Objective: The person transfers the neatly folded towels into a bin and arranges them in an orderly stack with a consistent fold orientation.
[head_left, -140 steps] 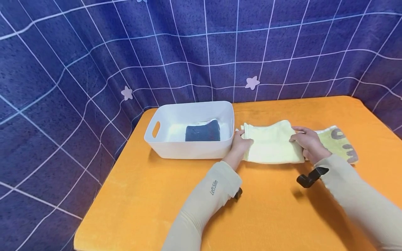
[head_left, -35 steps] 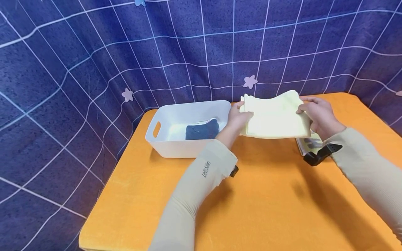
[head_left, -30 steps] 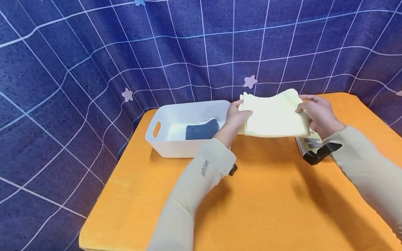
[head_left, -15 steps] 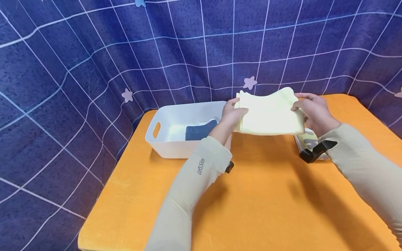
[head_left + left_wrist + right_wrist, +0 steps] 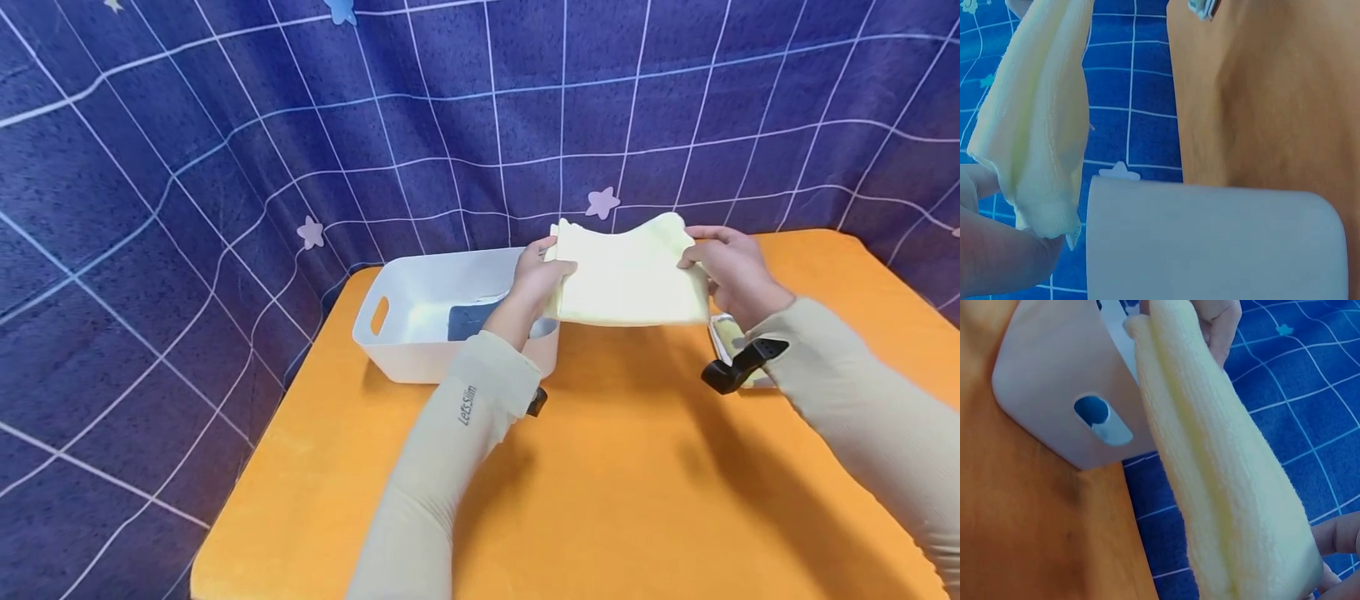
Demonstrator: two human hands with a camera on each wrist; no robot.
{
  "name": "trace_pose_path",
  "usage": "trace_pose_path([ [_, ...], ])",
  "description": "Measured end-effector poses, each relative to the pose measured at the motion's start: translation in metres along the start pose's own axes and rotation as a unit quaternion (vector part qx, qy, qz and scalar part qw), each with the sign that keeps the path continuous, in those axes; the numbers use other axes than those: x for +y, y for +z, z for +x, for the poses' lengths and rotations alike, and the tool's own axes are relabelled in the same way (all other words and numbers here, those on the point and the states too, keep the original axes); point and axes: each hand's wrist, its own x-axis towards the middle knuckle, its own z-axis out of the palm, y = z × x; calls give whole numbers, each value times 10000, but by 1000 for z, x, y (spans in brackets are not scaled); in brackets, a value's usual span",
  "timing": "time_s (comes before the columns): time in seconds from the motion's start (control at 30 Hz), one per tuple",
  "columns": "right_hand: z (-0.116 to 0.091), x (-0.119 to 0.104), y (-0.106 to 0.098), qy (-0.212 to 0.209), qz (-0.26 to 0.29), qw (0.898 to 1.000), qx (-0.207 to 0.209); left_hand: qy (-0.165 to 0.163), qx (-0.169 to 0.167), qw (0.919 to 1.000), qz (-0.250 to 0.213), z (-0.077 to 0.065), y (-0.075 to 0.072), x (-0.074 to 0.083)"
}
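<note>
A folded pale-yellow towel [image 5: 630, 279] is held up above the table, stretched between both hands. My left hand [image 5: 531, 283] pinches its left end, thumb in front, over the right end of the white bin [image 5: 420, 362]. The right hand [image 5: 731, 271] pinches the opposite end. In the right wrist view the towel [image 5: 1222, 487] shows thick folded layers, and the bin's end wall [image 5: 1041, 381] with its handle hole is close by. A dark blue folded cloth [image 5: 468, 321] lies inside the bin, partly hidden by my left arm.
A green-and-grey patterned folded cloth [image 5: 726, 337] lies on the orange table [image 5: 600, 483] under my right hand, partly covered by the wrist and its black camera mount. A blue gridded curtain [image 5: 450, 125] hangs behind the table.
The towel was lifted off the table between both hands, near the patterned cloth. Over the last second it has shifted left toward the bin, and my left hand now overlaps the bin's right end.
</note>
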Motion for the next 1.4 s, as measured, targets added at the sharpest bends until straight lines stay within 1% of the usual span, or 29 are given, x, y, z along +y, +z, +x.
trace_pose_path([
  [0.17,0,-1,8,26,73,10000,15,-36,-54,9998,177,1,-8,1],
  [0.33,-1,-3,13,-46,-47,10000,13,-20,-39,10000,47,3,-13,3],
  [0.53,-2,-4,16,24,137,9999,-75,-156,-72,9998,-69,5,-17,4],
  [0.67,-4,-5,18,-42,173,9998,-124,-105,-27,9999,-59,6,-22,7],
  [0.77,-4,-7,22,-126,125,9998,-132,-61,2,9999,-81,6,-26,9],
  [0.87,-4,-9,27,-164,88,9997,-167,-137,3,9998,-135,6,-32,10],
  [0.97,-3,-10,32,-127,80,9996,-225,-217,10,9996,-179,6,-37,11],
  [1.17,-2,-13,40,-73,135,9996,-235,-155,38,9997,-208,7,-45,13],
  [1.4,-3,-15,49,-31,153,9994,-298,-169,102,9996,-204,8,-56,13],
])
